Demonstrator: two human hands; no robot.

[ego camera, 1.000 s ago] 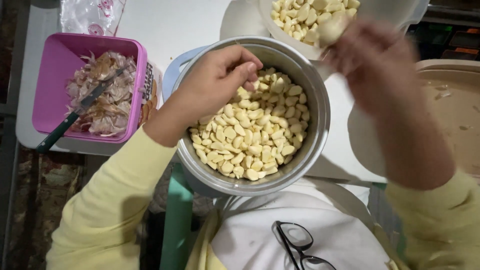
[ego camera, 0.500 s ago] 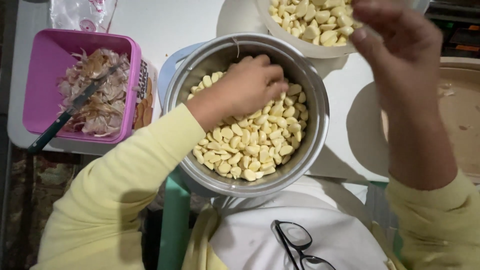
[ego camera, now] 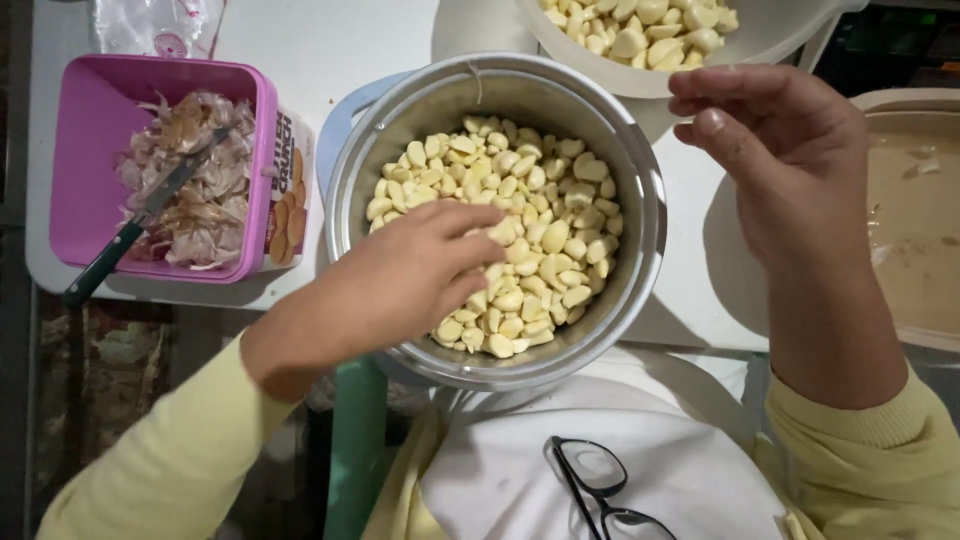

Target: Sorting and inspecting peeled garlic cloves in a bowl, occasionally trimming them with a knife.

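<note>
A metal bowl (ego camera: 642,180) in front of me is filled with peeled garlic cloves (ego camera: 545,215). My left hand (ego camera: 400,280) reaches into it palm down, fingers bent onto the cloves near the front; what lies under the fingers is hidden. My right hand (ego camera: 790,160) hovers over the bowl's right rim, fingers loosely curled and apart, with nothing visible in them. Just beyond it stands a white bowl (ego camera: 600,72) holding more peeled cloves (ego camera: 640,25).
A pink tub (ego camera: 80,130) at the left holds garlic skins (ego camera: 215,215) and a dark-handled knife (ego camera: 140,225). A snack packet (ego camera: 285,190) leans beside it. A beige tray (ego camera: 915,220) lies at the right. Black glasses (ego camera: 600,490) hang at my chest.
My right hand held a clove at the white bowl and has come back without it. My left hand has slid from the bowl's far side toward its near side.
</note>
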